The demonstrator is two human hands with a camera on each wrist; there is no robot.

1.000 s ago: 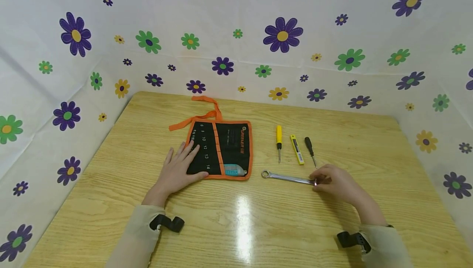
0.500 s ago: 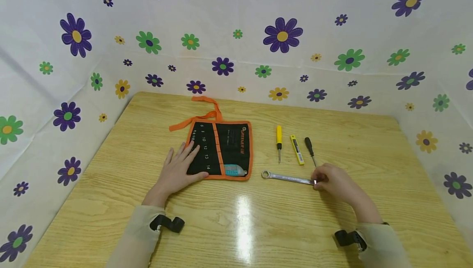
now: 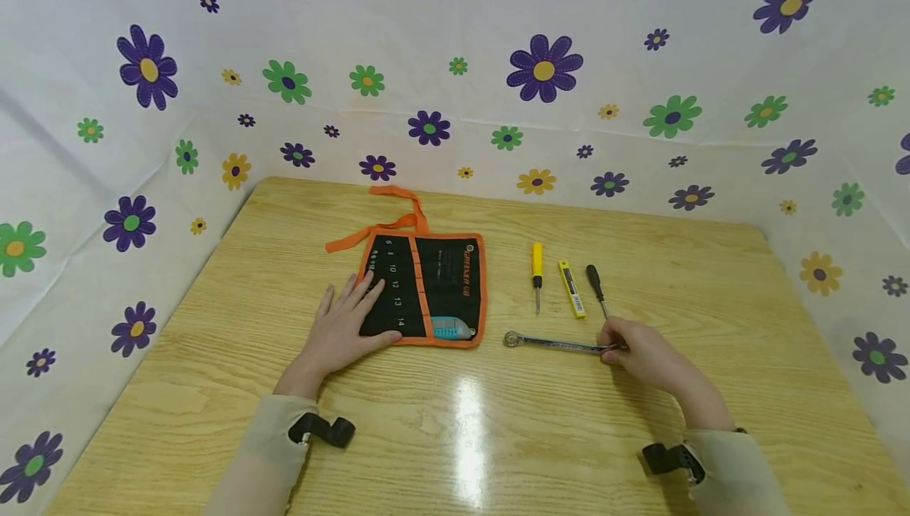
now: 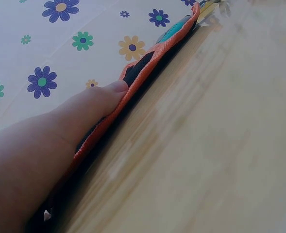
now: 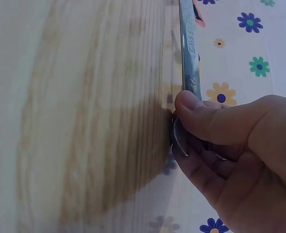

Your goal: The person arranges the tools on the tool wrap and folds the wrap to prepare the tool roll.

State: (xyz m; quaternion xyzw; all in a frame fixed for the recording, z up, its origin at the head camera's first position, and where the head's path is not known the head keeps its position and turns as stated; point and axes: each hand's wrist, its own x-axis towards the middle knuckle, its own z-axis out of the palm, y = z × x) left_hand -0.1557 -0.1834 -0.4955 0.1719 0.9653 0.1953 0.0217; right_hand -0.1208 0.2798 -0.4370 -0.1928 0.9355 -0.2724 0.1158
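Observation:
My left hand (image 3: 344, 326) rests flat with spread fingers on the left part of a black tool pouch (image 3: 451, 271) with orange trim and printed sizes. In the left wrist view the thumb (image 4: 99, 102) lies along the pouch's orange edge (image 4: 133, 92). A teal-and-grey tool (image 3: 451, 328) sits in the pouch's near right corner. With thumb and fingers, my right hand (image 3: 643, 350) pinches the open end of a silver combination wrench (image 3: 562, 344); its ring end points left toward the pouch. The right wrist view shows the wrench's shank (image 5: 190, 48) rising from the pinch.
Beyond the wrench lie a yellow-handled screwdriver (image 3: 537, 267), a slim yellow case (image 3: 572, 288) and a black-handled screwdriver (image 3: 595, 283). Orange ties (image 3: 398, 220) trail from the pouch's far side. A flowered cloth (image 3: 455, 26) hangs behind the wooden table (image 3: 398, 437).
The right fingers have closed in around the wrench's open end, and the wrench has turned slightly about its length. The left hand and pouch stay put.

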